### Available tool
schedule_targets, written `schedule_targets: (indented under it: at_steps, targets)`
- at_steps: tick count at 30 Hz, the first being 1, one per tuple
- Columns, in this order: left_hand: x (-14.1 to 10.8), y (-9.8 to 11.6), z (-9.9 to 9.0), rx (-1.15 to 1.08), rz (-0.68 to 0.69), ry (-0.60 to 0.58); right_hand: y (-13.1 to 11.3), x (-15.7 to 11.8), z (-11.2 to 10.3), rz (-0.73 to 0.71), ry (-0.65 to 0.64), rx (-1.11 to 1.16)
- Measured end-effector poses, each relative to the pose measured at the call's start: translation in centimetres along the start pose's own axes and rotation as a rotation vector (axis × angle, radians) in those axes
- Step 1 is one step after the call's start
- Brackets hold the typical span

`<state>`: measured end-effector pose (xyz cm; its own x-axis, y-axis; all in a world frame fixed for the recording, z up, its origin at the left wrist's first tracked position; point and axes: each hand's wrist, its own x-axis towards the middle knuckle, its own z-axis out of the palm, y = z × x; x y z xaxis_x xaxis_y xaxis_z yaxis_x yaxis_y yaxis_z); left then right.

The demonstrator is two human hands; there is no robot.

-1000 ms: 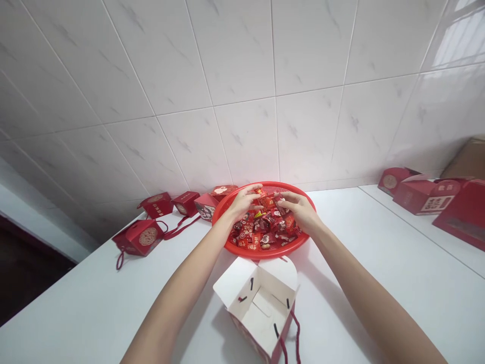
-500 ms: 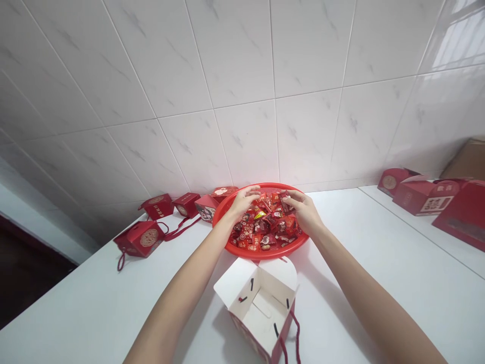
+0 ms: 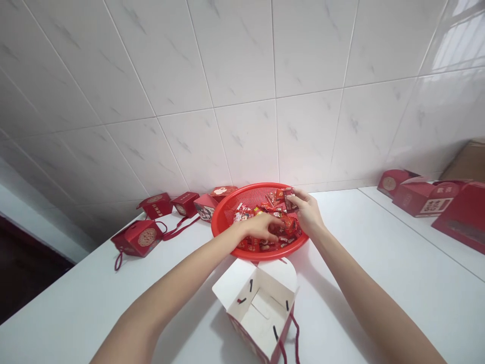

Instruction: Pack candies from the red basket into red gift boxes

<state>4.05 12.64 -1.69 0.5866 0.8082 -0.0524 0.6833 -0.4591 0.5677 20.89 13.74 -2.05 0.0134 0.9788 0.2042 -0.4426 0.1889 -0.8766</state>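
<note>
While my open box (image 3: 261, 313) sits nearest, both hands work the red basket (image 3: 223, 222) behind it.
Left hand (image 3: 265, 226): fingers curled among wrapped sweets (image 3: 252, 244), grip unclear; right hand (image 3: 306, 210): pinching a dark-red packet (image 3: 291, 200) at the rim; beyond: tiled wall (image 3: 242, 136).

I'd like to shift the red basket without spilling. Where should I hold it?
Probably by the basket's rim, at its left and right ends, one hand from each side: the broad lip runs around the wrapped sweets, and the open box crowds the near side.
</note>
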Motion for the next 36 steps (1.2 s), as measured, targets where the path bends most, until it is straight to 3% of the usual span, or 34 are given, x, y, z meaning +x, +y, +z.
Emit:
schedule_targets:
  at_steps: [4,11,17,21,24,27,32,36]
  targets:
    - [0.7,0.3,1.1,0.324,0.049,-0.12,0.0,0.0,0.0,0.001,-0.004,-0.008]
    - [1.2,-0.4,1.1,0.349,0.007,-0.151,0.1,0.1,0.0,0.003,-0.008,-0.014]
    - [1.0,0.7,1.1,0.471,-0.018,-0.188,0.1,0.1,0.0,0.009,-0.004,-0.013]
    - [1.0,0.9,1.0,0.588,-0.119,-0.053,-0.1,-0.1,0.0,0.013,-0.004,-0.004]
    - [1.0,0.3,0.5,0.599,-0.207,0.085,-0.1,-0.1,0.0,0.017,-0.003,-0.003]
    - [0.8,-0.6,-0.2,0.574,-0.233,0.147,-0.1,-0.1,0.0,0.014,-0.004,-0.005]
    - [0.5,-0.6,-0.7,0.512,-0.145,0.159,0.0,0.0,0.0,0.022,-0.011,-0.01]
    - [0.5,-0.1,-0.4,0.434,0.018,0.051,-0.1,-0.1,0.0,0.019,-0.002,-0.001]
